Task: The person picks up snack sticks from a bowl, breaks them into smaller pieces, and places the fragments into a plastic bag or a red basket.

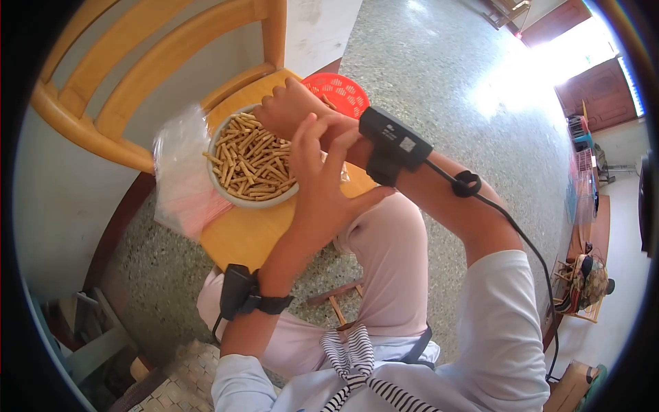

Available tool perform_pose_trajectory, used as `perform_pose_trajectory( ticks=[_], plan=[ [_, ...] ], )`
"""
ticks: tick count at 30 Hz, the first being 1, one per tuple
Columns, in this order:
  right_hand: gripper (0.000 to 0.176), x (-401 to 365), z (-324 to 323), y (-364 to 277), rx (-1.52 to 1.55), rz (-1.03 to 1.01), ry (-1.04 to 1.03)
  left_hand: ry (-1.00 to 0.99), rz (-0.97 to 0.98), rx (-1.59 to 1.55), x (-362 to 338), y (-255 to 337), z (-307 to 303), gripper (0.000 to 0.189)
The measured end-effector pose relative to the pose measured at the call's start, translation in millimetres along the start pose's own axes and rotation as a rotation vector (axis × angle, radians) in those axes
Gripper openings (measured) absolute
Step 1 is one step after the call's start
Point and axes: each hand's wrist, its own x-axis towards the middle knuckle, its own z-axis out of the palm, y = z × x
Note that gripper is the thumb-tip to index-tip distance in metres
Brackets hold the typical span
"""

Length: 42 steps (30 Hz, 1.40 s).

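My left hand [319, 182] is open, its fingers spread and its fingertips at my right wrist. Above it, my right hand [292, 108] is curled into a fist over the far right rim of a bowl [257, 204]; the inside of the fist is hidden. Short, thin tan sticks [247, 158] fill the bowl, which stands on the seat of a wooden chair [261, 230]. A black strapped device [395, 137] sits on my right wrist, with a cable running along the arm. Another black device [239, 292] is strapped to my left wrist.
Clear plastic bags [182, 168] lie left of the bowl, partly over the seat edge. Behind my right hand is a red perforated basket [343, 89] with a few pieces in it. A speckled floor [425, 62] spreads to the right, with furniture along the far wall.
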Motion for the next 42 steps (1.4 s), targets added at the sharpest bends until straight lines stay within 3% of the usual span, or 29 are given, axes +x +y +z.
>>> perform_pose_trajectory(
  ticks=[4,6,9,12,16,19,21,24,26,33,34,36,39,41,42],
  plan=[
    [0.006,3,-13,0,-0.001,0.097,0.019,0.085,0.014,-0.003,-9,11,11,0.077],
    [0.005,0,-17,-4,-0.011,0.121,0.018,0.084,-0.143,-0.058,-11,18,11,0.075],
    [0.005,-3,-13,-6,-0.003,0.137,0.020,0.026,-0.171,-0.211,-8,20,9,0.066],
    [0.008,-2,3,2,0.050,0.119,-0.003,0.076,-0.101,-0.225,-5,19,9,0.055],
    [0.018,0,8,16,0.172,0.308,0.001,0.004,-0.080,-0.154,2,22,-5,0.046],
    [0.022,0,18,17,0.169,0.347,-0.042,-0.096,-0.214,-0.217,6,22,-11,0.045],
    [0.022,0,19,16,0.132,0.330,-0.109,-0.276,-0.438,-0.320,10,23,-17,0.043],
    [0.023,3,12,15,0.169,0.347,0.031,-0.344,-0.530,-0.551,7,11,-13,0.035],
    [0.017,6,7,19,0.245,0.456,0.035,-0.351,-0.567,-0.637,9,9,-16,0.031],
    [0.022,6,-1,32,0.378,0.597,-0.038,-0.290,-0.621,-0.803,6,16,-12,0.023],
    [0.024,7,-3,32,0.482,0.688,-0.022,-0.289,-0.621,-0.803,5,19,-11,0.023],
    [0.027,10,-7,35,0.586,0.779,-0.005,-0.223,-0.761,-1.174,4,27,-11,0.014],
    [0.036,17,-11,40,0.729,0.865,0.094,-0.149,-0.722,-1.141,13,34,-19,0.017],
    [0.032,24,-12,43,1.525,0.995,0.264,-0.111,-0.659,-1.076,13,28,-18,0.018],
    [0.032,29,-15,43,1.529,0.991,0.262,-0.075,-0.595,-1.009,12,25,-18,0.018]
  ],
)
